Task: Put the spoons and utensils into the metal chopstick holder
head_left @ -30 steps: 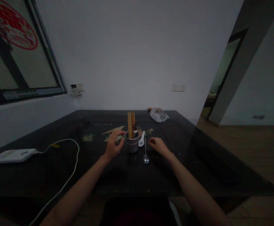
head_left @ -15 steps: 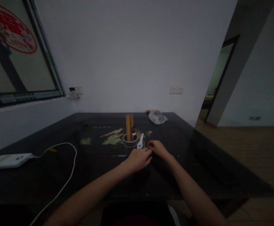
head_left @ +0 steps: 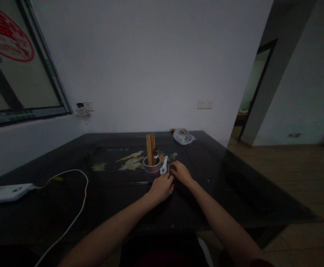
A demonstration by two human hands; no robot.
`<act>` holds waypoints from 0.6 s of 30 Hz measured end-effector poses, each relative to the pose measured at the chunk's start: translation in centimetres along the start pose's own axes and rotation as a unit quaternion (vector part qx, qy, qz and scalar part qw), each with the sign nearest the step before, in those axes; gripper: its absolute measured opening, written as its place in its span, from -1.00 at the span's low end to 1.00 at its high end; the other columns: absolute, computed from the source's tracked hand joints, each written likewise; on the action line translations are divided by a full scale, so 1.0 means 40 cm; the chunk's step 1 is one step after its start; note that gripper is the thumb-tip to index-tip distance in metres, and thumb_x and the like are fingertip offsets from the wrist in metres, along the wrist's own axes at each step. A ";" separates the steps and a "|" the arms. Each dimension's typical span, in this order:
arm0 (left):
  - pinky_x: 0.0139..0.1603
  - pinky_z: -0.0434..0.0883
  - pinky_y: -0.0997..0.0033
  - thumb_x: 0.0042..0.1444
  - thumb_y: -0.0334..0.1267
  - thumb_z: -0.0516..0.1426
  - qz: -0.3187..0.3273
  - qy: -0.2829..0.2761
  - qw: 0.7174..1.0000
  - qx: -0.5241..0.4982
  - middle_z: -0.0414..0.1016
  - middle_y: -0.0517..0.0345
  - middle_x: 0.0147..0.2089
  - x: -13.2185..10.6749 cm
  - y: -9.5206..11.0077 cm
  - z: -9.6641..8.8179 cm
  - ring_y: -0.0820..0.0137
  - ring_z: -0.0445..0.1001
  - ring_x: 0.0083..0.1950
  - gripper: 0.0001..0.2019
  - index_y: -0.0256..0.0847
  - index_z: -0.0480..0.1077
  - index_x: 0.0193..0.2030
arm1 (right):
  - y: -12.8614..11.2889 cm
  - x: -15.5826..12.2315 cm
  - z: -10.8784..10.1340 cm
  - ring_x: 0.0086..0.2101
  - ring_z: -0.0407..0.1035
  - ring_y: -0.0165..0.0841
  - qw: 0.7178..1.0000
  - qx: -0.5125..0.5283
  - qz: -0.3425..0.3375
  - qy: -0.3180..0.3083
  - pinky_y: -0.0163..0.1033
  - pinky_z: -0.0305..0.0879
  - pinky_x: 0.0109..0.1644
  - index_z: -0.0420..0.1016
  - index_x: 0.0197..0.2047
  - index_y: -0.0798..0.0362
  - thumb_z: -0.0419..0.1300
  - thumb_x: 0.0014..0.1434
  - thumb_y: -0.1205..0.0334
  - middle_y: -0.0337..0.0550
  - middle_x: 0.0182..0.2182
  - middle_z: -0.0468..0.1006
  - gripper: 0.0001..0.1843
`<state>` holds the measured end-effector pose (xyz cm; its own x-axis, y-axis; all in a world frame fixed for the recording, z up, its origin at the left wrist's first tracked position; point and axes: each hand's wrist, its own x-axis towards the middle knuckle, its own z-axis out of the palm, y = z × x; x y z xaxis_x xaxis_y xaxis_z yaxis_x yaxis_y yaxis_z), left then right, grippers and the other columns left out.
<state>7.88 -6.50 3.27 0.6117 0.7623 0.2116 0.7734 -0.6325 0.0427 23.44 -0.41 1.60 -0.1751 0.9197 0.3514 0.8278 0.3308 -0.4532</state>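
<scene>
The slim silvery metal spoon (head_left: 168, 168), as I judge it from its thin handle, lies right between my two hands on the dark glossy table (head_left: 206, 155); its handle points away from me, nearly straight toward the wall (head_left: 139, 74), and its nearer part is hidden under my left hand (head_left: 162, 185); so my left hand is the nearer one, over the spoon, while the fingertips of my right hand (head_left: 181, 172) are just beside the handle, on its right side.

My left hand has the back turned up and the fingers curved down; whether they grip the metal or only cover it, I cannot make out; a small bright piece shows beside these fingers, on the side near to me, perhaps the spoon's bowl. My right hand is loosely bent, thumb and forefinger drawn close together; if they pinch the handle or only come near to it, this view does not show.

Just beyond my left fingers lies a white ceramic soup spoon (head_left: 164, 167), its bowl toward me; to its left stands a round greyish cup (head_left: 152, 169) with yellow-brown wooden chopsticks (head_left: 149, 150) upright in it.
</scene>
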 end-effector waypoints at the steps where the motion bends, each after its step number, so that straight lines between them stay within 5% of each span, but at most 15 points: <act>1: -0.02 0.40 0.24 0.20 -0.23 0.02 0.000 0.000 1.000 -0.003 0.37 -0.05 0.02 -0.001 0.000 0.001 0.21 0.36 0.05 -0.79 -0.20 0.32 -0.06 | -0.001 0.000 0.003 -0.15 0.37 -0.33 1.000 -0.002 0.001 0.000 -0.31 0.22 -0.11 0.49 -0.15 0.02 0.12 0.16 0.32 -0.12 -0.18 0.47 -0.81; 9: -0.01 0.40 0.26 0.21 -0.21 0.02 0.000 -0.002 1.000 -0.027 0.36 -0.03 0.01 -0.004 -0.005 0.005 0.23 0.38 0.04 -0.79 -0.21 0.32 -0.06 | 0.002 0.006 0.011 0.01 0.28 -0.30 1.000 -0.008 -0.005 -0.015 -0.27 0.19 0.06 0.47 -0.02 0.01 0.05 0.20 0.39 -0.08 -0.05 0.42 -0.68; 18: 0.02 0.37 0.31 0.21 -0.21 0.03 0.022 -0.006 0.997 -0.077 0.38 0.00 0.01 -0.003 -0.008 0.008 0.28 0.39 0.03 -0.78 -0.19 0.33 -0.04 | -0.019 0.053 -0.019 0.04 0.23 -0.22 0.995 -0.092 -0.031 -0.030 -0.20 0.23 0.03 0.44 0.05 -0.03 0.01 0.20 0.42 -0.03 0.03 0.39 -0.61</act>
<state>7.60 -6.34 2.92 0.6471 0.7340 0.2059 0.7115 -0.6785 0.1828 22.84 1.15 3.31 -0.2564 0.9115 0.3218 0.8967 0.3485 -0.2729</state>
